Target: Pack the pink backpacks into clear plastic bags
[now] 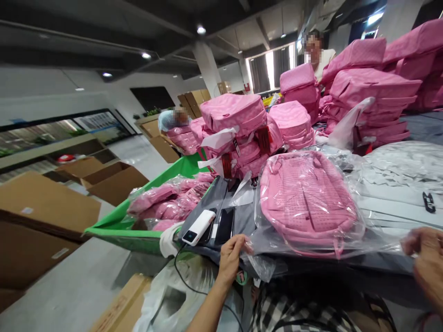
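Note:
A pink backpack (306,196) lies flat inside a clear plastic bag (273,243) at the near edge of the dark-covered table. My left hand (232,256) pinches the bag's near left corner. Over at the right edge of the view, my right hand (427,258) has its fingers closed on the other end of the bag's near edge, slightly blurred. Between the hands the plastic is pulled out sideways. Left of the backpack lie a black phone (225,225) and a white power bank (199,227), with a cable running down from it.
Stacked pink backpacks (233,113) stand behind, with more (375,87) at the right. A green-rimmed bin (121,230) holds bagged pink items. Cardboard boxes (41,203) stand left. White sheets (391,198) and a black clip (428,202) lie right. Two people are farther back.

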Tool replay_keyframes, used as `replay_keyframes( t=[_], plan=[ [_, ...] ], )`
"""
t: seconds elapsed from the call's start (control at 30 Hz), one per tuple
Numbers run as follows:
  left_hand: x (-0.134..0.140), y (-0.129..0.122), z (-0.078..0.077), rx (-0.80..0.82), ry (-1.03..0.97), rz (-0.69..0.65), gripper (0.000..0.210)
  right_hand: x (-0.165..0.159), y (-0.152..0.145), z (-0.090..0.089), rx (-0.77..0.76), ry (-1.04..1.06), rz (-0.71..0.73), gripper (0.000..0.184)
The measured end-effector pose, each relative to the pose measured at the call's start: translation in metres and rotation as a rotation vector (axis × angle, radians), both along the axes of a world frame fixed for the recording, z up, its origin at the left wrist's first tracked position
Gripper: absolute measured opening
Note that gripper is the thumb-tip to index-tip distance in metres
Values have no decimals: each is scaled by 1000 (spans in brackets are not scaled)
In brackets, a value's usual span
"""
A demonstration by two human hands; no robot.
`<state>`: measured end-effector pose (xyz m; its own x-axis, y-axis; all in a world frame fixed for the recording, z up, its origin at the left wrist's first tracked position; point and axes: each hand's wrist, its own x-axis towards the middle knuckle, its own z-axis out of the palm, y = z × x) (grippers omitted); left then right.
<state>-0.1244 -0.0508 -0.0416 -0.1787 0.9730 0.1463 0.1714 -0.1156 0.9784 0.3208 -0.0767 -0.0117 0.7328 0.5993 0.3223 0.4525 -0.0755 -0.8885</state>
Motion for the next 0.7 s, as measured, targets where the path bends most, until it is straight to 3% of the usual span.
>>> replay_keyframes(
  t=[0.1,0.23,0.33,0.4,0.53,0.7],
  plan=[
    [13,20,4,-19,111,34,61,4,23,-1,-124,197,55,37],
    [44,24,20,295,589,103,44,14,23,-12,-181,199,148,44],
    [82,19,38,521,883,-78,56,18,17,-15,-133,122,135,44],
    [105,19,48,575,1008,-194,65,16,15,-12,-106,138,124,45],
    [128,24,57,545,1042,-286,60,9,12,-3,-90,211,111,48],
    [140,30,53,463,1042,-355,68,3,6,3,-43,215,113,51]
  ],
)
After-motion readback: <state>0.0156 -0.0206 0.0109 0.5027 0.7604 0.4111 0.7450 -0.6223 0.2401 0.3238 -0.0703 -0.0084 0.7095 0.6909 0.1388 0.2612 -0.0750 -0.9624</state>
